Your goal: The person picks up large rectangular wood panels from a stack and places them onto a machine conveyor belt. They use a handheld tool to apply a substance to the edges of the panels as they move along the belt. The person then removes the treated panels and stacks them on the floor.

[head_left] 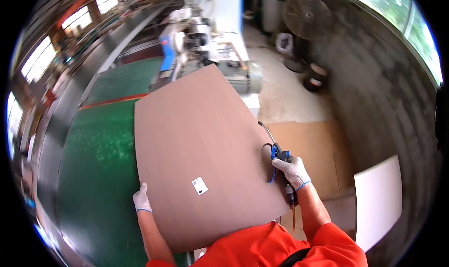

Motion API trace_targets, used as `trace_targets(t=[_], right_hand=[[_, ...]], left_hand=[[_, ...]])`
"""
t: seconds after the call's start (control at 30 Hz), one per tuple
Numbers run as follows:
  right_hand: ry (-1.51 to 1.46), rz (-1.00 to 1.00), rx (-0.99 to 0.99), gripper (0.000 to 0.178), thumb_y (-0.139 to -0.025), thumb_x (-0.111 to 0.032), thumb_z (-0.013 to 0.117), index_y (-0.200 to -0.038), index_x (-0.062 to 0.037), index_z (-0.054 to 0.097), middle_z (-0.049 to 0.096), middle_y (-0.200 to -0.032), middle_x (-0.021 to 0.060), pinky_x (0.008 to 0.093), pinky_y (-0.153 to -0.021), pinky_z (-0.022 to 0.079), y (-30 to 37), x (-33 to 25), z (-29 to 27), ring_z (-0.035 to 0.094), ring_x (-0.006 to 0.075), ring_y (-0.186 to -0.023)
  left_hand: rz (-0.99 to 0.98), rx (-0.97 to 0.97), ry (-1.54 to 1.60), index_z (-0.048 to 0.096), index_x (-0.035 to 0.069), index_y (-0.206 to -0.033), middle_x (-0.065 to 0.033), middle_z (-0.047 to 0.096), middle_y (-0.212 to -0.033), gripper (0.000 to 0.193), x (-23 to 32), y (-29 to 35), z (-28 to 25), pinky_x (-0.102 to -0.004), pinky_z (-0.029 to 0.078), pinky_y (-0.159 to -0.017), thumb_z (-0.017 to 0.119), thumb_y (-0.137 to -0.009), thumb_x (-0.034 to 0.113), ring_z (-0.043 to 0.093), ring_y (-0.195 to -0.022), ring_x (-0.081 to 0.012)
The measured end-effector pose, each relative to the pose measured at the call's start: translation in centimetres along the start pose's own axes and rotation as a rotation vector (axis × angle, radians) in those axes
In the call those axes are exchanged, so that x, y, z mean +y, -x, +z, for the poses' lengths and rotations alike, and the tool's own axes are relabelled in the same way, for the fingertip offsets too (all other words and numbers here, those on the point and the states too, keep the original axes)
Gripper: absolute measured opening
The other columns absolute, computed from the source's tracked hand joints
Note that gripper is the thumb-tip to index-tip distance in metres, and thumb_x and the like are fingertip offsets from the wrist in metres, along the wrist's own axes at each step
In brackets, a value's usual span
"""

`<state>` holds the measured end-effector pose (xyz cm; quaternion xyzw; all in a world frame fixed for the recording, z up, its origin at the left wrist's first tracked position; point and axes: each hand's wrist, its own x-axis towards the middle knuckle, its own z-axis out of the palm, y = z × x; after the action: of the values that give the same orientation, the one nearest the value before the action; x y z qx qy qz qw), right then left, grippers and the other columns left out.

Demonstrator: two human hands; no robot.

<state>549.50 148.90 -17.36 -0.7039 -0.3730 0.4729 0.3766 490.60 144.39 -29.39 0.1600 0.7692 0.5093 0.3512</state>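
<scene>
At far left, bright windows (77, 19) curve along a workshop wall, and a long green belt-like surface (98, 173) runs away from the wearer, crossed near its far part by an orange-red strip (114, 101). At that surface's right side, the left hand (142, 199), in a white knitted glove, has its grip pinching the left edge of a large board, thumb along the edge, other fingers mostly hidden. The board (187, 126), flat and pinkish brown, fills the centre, lying across the wearer's front and overlapping the green surface; whether it rests there cannot be told. A small white label (200, 185) sits on its lower half. Beyond its far corner stands a machine (187, 42) with a ribbed grey motor (241, 82). Below, the wearer's red shirt (262, 243) meets the near edge. At the board's right edge, the gloved right hand (293, 171) has its grip closed around a black-and-blue air gun (280, 152), nozzle pointing up and left, an orange hose (293, 220) hanging below. Further right are a round fan (306, 17), brown sheets (308, 145) on the floor, a black bucket (315, 76), a leaning white panel (379, 201) and a grey wall (388, 89).
</scene>
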Motion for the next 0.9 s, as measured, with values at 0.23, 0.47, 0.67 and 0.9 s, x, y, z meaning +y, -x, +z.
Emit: trace_targets(t=[0.23,0.47,0.67,0.9], right_hand=[[-0.120,0.161,0.310,0.047,-0.086,-0.046,0.081,-0.081,-0.0006,0.070,0.058,-0.066,0.0030,0.0342,-0.048,0.042,15.4,2.3,-4.3,0.053,0.0131,-0.055],[-0.530,0.321,0.808,0.040,-0.086,-0.041,0.084,-0.087,-0.0021,0.073,0.055,-0.069,-0.0011,0.0305,-0.046,0.039,32.2,9.5,-10.9,0.046,0.0111,-0.052],[-0.669,0.329,1.286,0.031,-0.086,-0.029,0.085,-0.092,0.0007,0.078,0.066,-0.079,-0.0013,0.0301,-0.060,0.046,45.0,21.9,-15.3,0.056,0.0091,-0.068],[-0.876,0.370,1.613,0.025,-0.084,-0.022,0.086,-0.091,0.0006,0.077,0.070,-0.084,0.0025,0.0312,-0.065,0.050,52.0,29.7,-18.7,0.062,0.0128,-0.071]], left_hand=[[0.146,-0.667,0.166,0.066,-0.013,-0.122,-0.0193,0.072,-0.117,0.051,9.3,-1.0,7.2,-0.0441,0.062,-0.090,0.075,-0.098,0.031,0.073,-0.097,-0.0304],[0.293,-1.124,-0.129,0.072,-0.009,-0.107,-0.0121,0.072,-0.099,0.036,13.4,11.6,28.6,-0.0377,0.059,-0.074,0.069,-0.101,0.027,0.069,-0.082,-0.0213],[0.438,-1.398,-0.415,0.066,0.001,-0.072,-0.0003,0.061,-0.072,0.035,2.6,32.7,46.1,-0.0381,0.045,-0.058,0.076,-0.095,0.026,0.050,-0.064,-0.0127],[0.797,-1.664,-0.792,0.068,-0.002,-0.073,-0.0052,0.062,-0.069,0.034,-5.5,54.1,53.9,-0.0412,0.044,-0.059,0.076,-0.093,0.025,0.053,-0.064,-0.0168]])
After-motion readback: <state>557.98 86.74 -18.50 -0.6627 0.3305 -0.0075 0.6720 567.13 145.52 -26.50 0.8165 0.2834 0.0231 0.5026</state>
